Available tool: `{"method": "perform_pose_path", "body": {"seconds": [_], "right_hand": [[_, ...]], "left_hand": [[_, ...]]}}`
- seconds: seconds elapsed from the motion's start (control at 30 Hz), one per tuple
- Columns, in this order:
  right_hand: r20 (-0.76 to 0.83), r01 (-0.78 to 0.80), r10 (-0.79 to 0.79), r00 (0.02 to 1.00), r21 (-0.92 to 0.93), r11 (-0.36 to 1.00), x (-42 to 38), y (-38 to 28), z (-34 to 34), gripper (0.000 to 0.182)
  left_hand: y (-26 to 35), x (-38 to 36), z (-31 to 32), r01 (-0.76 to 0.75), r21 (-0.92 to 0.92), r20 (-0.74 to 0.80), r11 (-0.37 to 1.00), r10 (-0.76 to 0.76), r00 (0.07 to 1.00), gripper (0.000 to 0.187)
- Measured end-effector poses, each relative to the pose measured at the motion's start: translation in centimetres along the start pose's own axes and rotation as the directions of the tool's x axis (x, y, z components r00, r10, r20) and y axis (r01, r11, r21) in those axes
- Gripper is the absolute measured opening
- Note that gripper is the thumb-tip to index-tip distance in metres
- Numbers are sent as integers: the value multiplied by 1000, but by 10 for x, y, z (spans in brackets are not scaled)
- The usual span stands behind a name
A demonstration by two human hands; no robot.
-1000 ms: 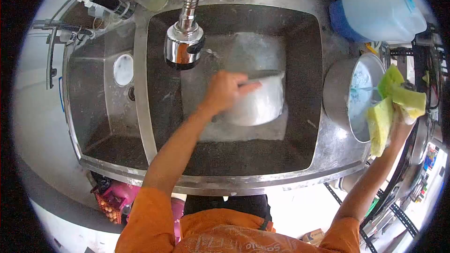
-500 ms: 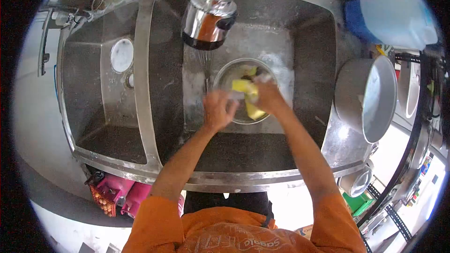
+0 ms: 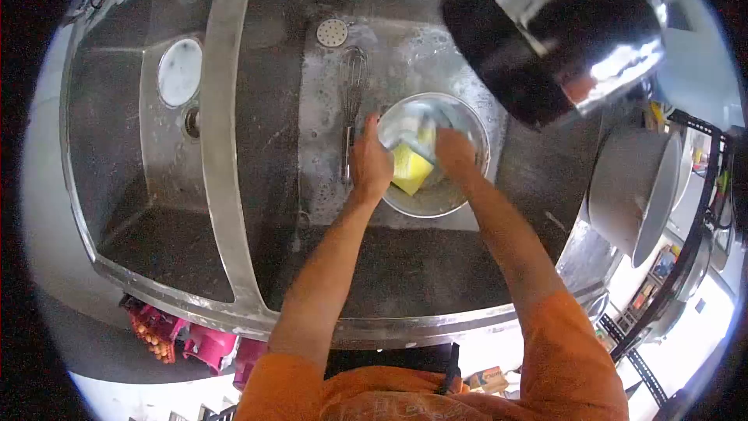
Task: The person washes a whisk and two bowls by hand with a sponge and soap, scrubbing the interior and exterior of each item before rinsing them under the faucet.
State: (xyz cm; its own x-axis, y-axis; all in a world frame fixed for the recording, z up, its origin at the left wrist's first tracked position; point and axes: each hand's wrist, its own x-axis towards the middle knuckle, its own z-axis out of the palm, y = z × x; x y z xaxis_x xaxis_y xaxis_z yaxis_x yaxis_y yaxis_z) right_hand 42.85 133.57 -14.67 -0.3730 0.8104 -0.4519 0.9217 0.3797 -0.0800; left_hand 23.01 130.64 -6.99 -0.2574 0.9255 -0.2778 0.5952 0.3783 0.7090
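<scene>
A round metal bowl [image 3: 434, 209] rests on the floor of the large sink basin. My left hand [image 3: 372, 165] is closed at its left rim, fingers along the edge. Over the inside of the bowl, my right hand [image 3: 456, 154] is closed and blurred by motion. A yellow sponge cloth [image 3: 411, 171] lies between both hands, with more yellow showing by the right fingers. A greyish streak crosses it, too smeared to name. Left of the bowl, close to my left hand, lies a wire whisk [image 3: 354, 78].
The chrome faucet head [image 3: 561, 39] looms large at upper right. A drain strainer [image 3: 333, 32] sits at the back of the basin. Left of the divider [image 3: 220, 148], a second basin holds a white disc [image 3: 180, 72]. A big pot [image 3: 635, 191] stands tipped at the right.
The view has shifted, bringing the faucet head close at upper right. My left hand has come to the bowl's left rim. My right hand stays over the bowl with the yellow cloth.
</scene>
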Motion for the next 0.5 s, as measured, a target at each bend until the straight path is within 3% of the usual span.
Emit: {"method": "perform_pose_path", "body": {"seconds": [0.03,0.1,0.13,0.17,0.23,0.27,0.37,0.43,0.47,0.5], "right_hand": [[14,-18,19,1000,-20,1000,-16,0,10,24],[320,-192,136,938,151,970,-39,-38,3,26],[330,-136,68,941,190,972,-39,-48,36,26],[339,-81,-2,941,230,970,-39,-58,70,27],[201,-45,-11,979,271,961,-9,-82,83,29],[113,-55,24,993,279,959,16,-86,81,30],[-49,-153,182,982,358,921,58,-37,43,35],[-36,-285,333,942,432,855,29,-4,20,38],[5,-299,323,946,390,871,9,-4,21,40],[112,-219,199,974,216,952,-11,-3,39,44]], "left_hand": [[0,4,1,17,-20,-37,1000,-17,999,53],[11,4,-7,95,-22,-36,995,-95,995,52],[13,2,-9,135,-19,-28,991,-135,990,51],[8,2,-6,40,-22,-75,999,-41,996,50],[-6,2,6,-146,-15,-175,989,141,974,49],[-9,3,9,-66,-54,-112,996,60,992,48],[-12,2,0,-62,-31,19,998,63,998,49],[-11,1,1,-44,-40,27,998,45,999,50],[-10,6,2,-79,-58,-27,995,77,997,50],[-8,5,3,-109,-78,-76,991,103,992,50]]}}
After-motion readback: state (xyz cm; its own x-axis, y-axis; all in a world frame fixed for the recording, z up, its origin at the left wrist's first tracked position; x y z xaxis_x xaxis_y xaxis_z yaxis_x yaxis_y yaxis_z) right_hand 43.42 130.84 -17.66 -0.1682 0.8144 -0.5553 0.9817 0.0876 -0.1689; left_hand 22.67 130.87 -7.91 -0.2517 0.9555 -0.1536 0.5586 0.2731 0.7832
